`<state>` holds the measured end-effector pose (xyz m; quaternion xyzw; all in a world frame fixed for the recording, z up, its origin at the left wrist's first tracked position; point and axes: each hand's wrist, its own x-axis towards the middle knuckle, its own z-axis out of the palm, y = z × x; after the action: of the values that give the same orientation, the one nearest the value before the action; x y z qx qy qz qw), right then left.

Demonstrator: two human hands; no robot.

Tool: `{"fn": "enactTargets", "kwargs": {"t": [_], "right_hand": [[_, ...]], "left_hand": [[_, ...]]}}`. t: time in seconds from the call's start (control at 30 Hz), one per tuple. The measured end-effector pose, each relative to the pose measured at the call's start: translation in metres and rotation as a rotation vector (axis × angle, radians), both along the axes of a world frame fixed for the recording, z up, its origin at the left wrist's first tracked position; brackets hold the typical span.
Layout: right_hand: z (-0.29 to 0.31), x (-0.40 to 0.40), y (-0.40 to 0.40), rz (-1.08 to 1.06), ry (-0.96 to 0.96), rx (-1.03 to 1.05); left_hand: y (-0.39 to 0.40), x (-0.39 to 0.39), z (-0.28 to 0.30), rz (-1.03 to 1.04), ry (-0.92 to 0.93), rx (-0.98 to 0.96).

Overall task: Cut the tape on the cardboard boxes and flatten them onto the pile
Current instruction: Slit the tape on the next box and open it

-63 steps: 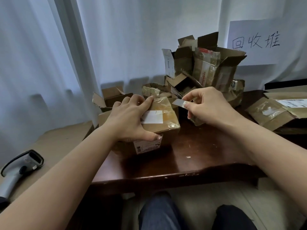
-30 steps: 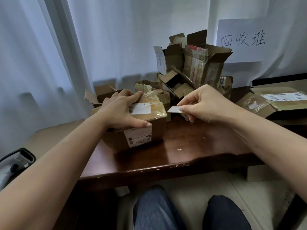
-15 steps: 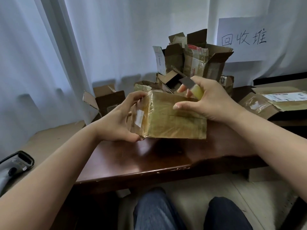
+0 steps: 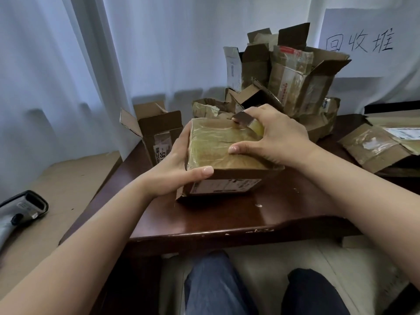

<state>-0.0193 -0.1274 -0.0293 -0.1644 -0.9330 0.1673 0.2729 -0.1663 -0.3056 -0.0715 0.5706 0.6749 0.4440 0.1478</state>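
Here the taped cardboard box rests on the dark wooden tabletop, tilted slightly toward the person, with its tape-covered face up and a printed label on the near side. The left hand grips the box's left end: the thumb lies along the near top edge and the other fingers wrap round the far side, out of view. The right hand pinches a small flat blade between its fingers, while its thumb presses on the taped face; the blade tip sits at the far top edge of the box, just beyond the right thumb.

The step in hand appears to be slitting the tape on this face. To do it well:

1. Keep the left-hand grip firm so the box cannot slide on the tabletop.
2. Locate the flap seam under the glossy tape before cutting; it is not clearly visible here.
3. Draw the blade along the seam with shallow pressure, away from the left thumb.
4. Keep the right thumb clear of the cutting line.

The pile of opened boxes stands beyond the right-hand fingers, at the back of the tabletop.
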Motion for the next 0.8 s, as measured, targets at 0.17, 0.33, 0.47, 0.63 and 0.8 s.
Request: {"fn": "enactTargets", "kwargs": {"t": [0.17,0.33,0.47,0.63,0.8], "right_hand": [[-0.002,-0.015,0.0,-0.024,-0.005,0.067],[-0.001,-0.026,0.002,-0.005,-0.025,0.129],[0.005,-0.029,0.002,-0.003,-0.086,0.239],[0.006,-0.029,0.001,-0.034,-0.139,0.391],[-0.002,-0.033,0.007,0.054,0.007,0.763]], "left_hand": [[-0.005,-0.009,-0.003,0.025,-0.357,-0.005],[-0.001,-0.015,-0.007,0.108,-0.523,0.017],[-0.002,-0.017,-0.017,0.112,-0.532,0.058],[0.005,-0.021,-0.014,0.129,-0.509,0.037],[0.005,-0.024,-0.008,0.151,-0.492,-0.019]]}}
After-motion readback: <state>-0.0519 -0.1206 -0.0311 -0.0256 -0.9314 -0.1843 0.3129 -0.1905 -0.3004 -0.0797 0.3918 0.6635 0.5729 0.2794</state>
